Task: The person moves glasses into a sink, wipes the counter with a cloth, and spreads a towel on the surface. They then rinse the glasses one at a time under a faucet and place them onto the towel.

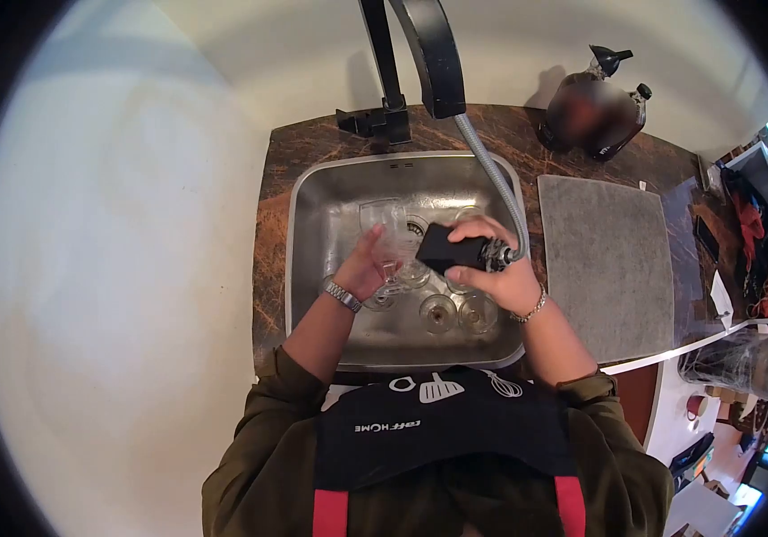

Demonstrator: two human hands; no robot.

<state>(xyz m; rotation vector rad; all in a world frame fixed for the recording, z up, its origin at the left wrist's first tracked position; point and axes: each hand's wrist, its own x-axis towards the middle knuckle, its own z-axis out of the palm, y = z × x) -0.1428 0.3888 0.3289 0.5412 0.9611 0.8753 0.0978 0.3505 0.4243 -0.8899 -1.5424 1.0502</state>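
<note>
My left hand (366, 267) is wrapped round a clear stemmed glass (382, 220), held over the left half of the metal sink (305, 242). In my right hand (502, 268) is a black pull-out spray head (445, 251), pointed left toward the glass, with a grey hose (491, 166) running up from it. Several clear glasses (438, 314) stand or lie on the sink bottom below my hands. The sink drain (416, 227) shows partly between the glass and the spray head. Whether water is flowing cannot be made out.
A black faucet (393, 107) rises behind the sink. Two dark bottles (572, 112), one with a black funnel, stand at the back right. A grey mat (606, 268) lies right of the sink. Farther right are a phone (706, 239) and a box of items (759, 224).
</note>
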